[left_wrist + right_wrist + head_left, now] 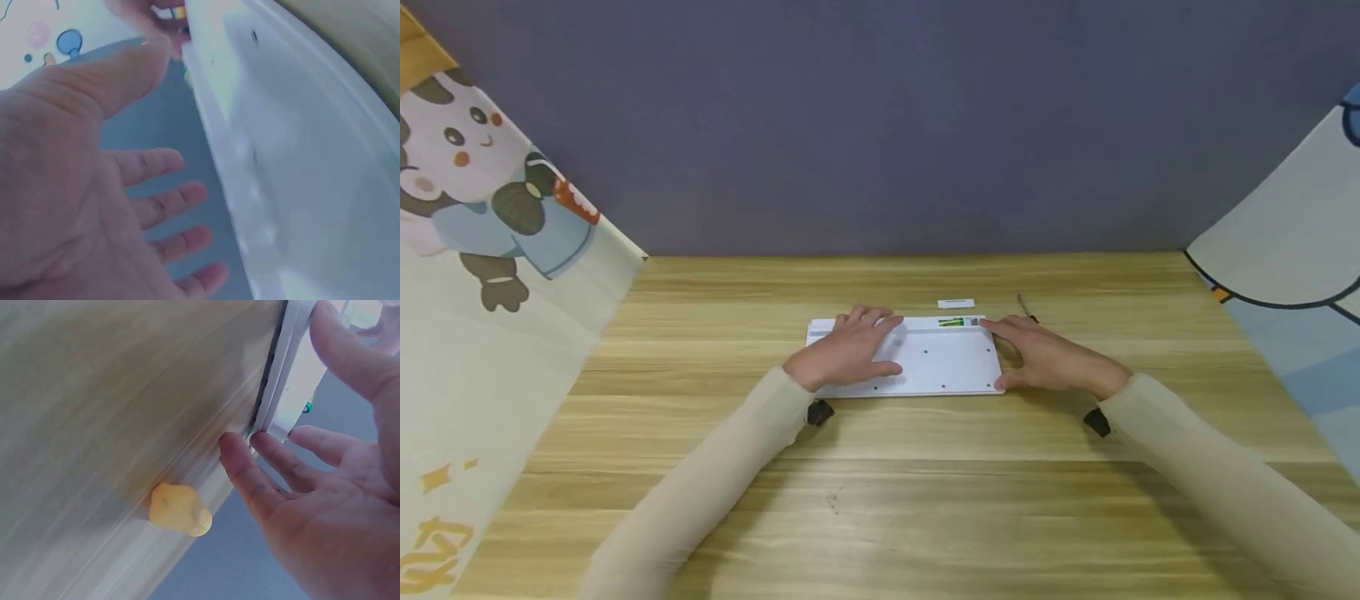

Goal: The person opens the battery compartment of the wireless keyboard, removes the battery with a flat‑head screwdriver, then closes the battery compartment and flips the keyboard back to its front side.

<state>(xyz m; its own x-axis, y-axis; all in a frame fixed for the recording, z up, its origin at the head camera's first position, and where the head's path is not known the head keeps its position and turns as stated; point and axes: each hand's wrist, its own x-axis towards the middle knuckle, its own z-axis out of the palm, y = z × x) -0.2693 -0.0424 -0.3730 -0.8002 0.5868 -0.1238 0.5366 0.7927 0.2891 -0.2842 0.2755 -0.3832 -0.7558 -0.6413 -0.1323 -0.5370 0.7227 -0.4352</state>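
Observation:
A white keyboard [955,360] lies with its underside up, screw holes showing. Green batteries [951,322] sit in the uncovered battery compartment near its far right corner. My left hand [850,346] is over the keyboard's left part, fingers spread toward the far edge and thumb out over the underside; in the left wrist view its fingers are apart and hold nothing. At the right end, my right hand [1048,354] touches the keyboard, index finger by the far corner and thumb by the near corner. Its fingers are mostly straight in the right wrist view.
A small white battery cover [956,304] lies just beyond the keyboard. Right of it is a thin screwdriver [1027,307], partly behind my right hand. The right wrist view shows a rounded yellow object [178,509] on the wooden table [880,500]. A dark panel [880,125] stands behind.

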